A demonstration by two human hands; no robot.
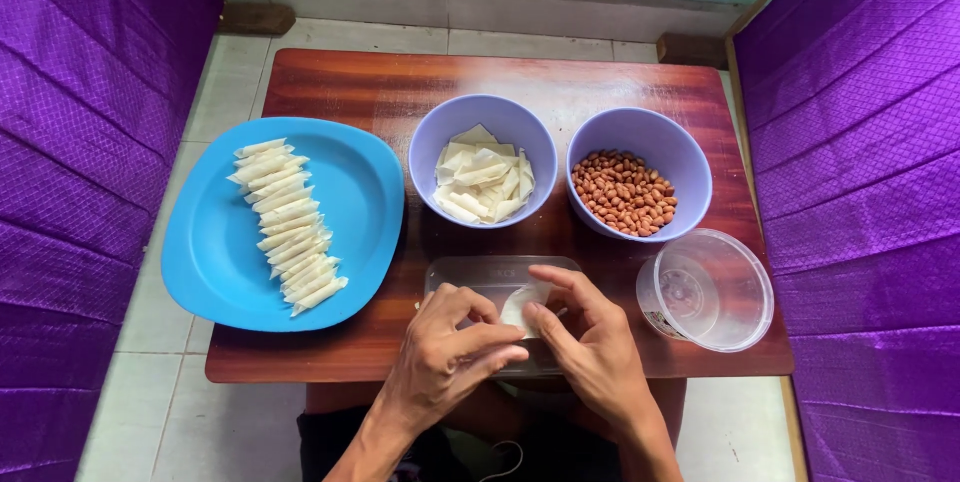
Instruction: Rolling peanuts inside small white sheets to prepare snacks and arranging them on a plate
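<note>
Blue plate (215, 242), lilac bowls (483, 114) (purple quilted curtains (80, 142))

Both hands meet at the near edge of a small wooden table (400, 92): the left hand (450, 347) and right hand (590, 342) pinch a pale wrapper sheet (524, 304) over a clear flat tray (480, 274). Far left, a blue plate (215, 252) carries a row of rolled wrappers (288, 224). Beyond the hands sit a bowl of wrapper squares (483, 177) and a bowl of peanuts (625, 192); a clear plastic tub (706, 289) lies near right

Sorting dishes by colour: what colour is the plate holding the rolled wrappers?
Bright blue plate, clearest in the head view.
</note>
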